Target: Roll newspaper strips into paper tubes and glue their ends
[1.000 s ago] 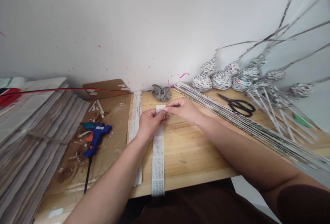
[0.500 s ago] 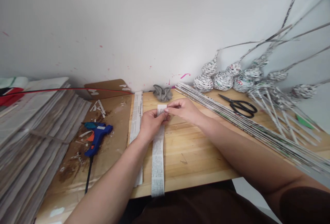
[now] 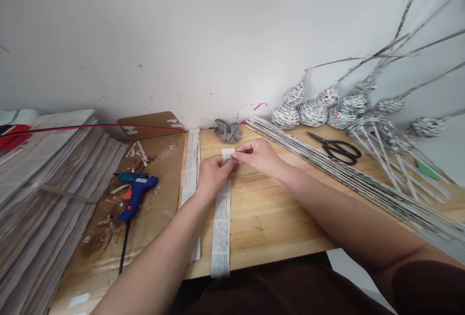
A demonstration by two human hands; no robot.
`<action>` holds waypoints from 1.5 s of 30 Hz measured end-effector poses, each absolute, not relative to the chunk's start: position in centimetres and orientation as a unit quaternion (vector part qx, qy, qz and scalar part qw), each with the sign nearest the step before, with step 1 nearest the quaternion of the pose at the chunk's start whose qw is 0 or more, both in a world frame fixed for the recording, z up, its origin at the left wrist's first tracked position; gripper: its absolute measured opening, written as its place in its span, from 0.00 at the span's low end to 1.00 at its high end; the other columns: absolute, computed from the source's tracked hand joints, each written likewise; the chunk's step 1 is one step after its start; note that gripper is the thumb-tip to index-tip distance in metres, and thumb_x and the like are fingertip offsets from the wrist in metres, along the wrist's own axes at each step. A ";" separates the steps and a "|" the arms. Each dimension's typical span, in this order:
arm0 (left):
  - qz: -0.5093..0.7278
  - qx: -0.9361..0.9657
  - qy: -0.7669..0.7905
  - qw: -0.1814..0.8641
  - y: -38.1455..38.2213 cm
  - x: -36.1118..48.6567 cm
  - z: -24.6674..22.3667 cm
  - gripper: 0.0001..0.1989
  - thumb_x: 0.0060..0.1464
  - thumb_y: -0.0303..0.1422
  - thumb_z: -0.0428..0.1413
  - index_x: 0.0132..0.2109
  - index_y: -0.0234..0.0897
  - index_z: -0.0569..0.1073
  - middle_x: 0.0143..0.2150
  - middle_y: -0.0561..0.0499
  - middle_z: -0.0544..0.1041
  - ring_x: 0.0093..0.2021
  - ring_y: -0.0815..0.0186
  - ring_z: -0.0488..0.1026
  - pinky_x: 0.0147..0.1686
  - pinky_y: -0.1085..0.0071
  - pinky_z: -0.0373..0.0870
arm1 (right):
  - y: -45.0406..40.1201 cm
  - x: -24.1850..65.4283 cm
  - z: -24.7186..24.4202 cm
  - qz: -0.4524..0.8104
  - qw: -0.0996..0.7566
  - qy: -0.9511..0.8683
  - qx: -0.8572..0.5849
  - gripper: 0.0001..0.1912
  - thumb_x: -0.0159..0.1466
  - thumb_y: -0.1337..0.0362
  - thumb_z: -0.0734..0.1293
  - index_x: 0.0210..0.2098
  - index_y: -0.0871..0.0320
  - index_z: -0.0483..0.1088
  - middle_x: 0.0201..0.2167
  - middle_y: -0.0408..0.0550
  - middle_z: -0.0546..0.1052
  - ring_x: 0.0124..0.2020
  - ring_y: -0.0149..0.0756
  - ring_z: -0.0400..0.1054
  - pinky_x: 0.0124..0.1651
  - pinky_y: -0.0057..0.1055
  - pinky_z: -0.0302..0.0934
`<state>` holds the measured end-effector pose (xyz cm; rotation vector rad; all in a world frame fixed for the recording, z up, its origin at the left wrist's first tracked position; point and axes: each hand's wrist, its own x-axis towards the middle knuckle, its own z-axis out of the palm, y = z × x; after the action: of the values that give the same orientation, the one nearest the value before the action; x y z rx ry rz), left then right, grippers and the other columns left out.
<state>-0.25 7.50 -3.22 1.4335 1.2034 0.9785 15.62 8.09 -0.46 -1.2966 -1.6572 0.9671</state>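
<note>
A printed newspaper strip [image 3: 221, 230] lies lengthwise on the wooden table, its near end reaching the front edge. Close to its far end, my left hand [image 3: 214, 172] is closed on the strip with thumb and fingers. My right hand [image 3: 256, 156] pinches the strip's right corner, fingertips touching those of the left. What exactly sits between the fingertips is too small to make out. Left of my left hand lies a stack of more newspaper strips [image 3: 191, 165]. Just beyond the hands stands a crumpled-looking grey object [image 3: 228, 131].
A blue glue gun [image 3: 136, 199] rests on stained cardboard [image 3: 160, 218], beside stacked newspapers [image 3: 69, 194]. To the right are rolled paper sticks [image 3: 327, 170], black-handled scissors [image 3: 339, 149] and several woven paper gourds [image 3: 312, 112] against the wall. A red-black cord [image 3: 145, 127] crosses at left.
Hardly anything differs. Both hands keep their grip at the strip's far end, and the strip's near end has shifted slightly left.
</note>
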 end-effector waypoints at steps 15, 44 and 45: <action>0.410 0.611 0.506 0.450 7.4 -0.2 -3.2 0.19 0.47 0.48 0.58 0.27 0.34 0.77 0.23 0.48 0.76 0.23 0.66 0.71 0.23 0.73 0.64 | 8.1 15.4 -0.7 0.368 0.422 -0.634 -0.533 0.11 0.55 0.57 0.70 0.27 0.61 0.75 0.24 0.47 0.76 0.25 0.31 0.67 0.28 0.27 0.57; 0.425 0.562 0.453 0.546 7.3 -0.2 -2.1 0.19 0.47 0.47 0.60 0.36 0.33 0.77 0.28 0.48 0.78 0.30 0.65 0.74 0.30 0.70 0.73 | 8.1 16.0 0.4 0.546 0.418 -0.571 -0.449 0.13 0.55 0.57 0.70 0.31 0.62 0.78 0.22 0.44 0.75 0.22 0.26 0.61 0.27 0.26 0.55; 0.424 0.563 0.450 0.548 7.3 -0.1 -2.1 0.20 0.47 0.47 0.60 0.36 0.33 0.77 0.29 0.48 0.78 0.30 0.65 0.74 0.30 0.71 0.73 | 8.1 16.0 0.5 0.542 0.418 -0.569 -0.455 0.12 0.55 0.58 0.70 0.29 0.62 0.77 0.21 0.43 0.74 0.22 0.26 0.62 0.26 0.26 0.54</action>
<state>-0.15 7.26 -2.08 1.3339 1.0663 1.0049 15.99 8.10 0.45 -1.1421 -1.4274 1.3598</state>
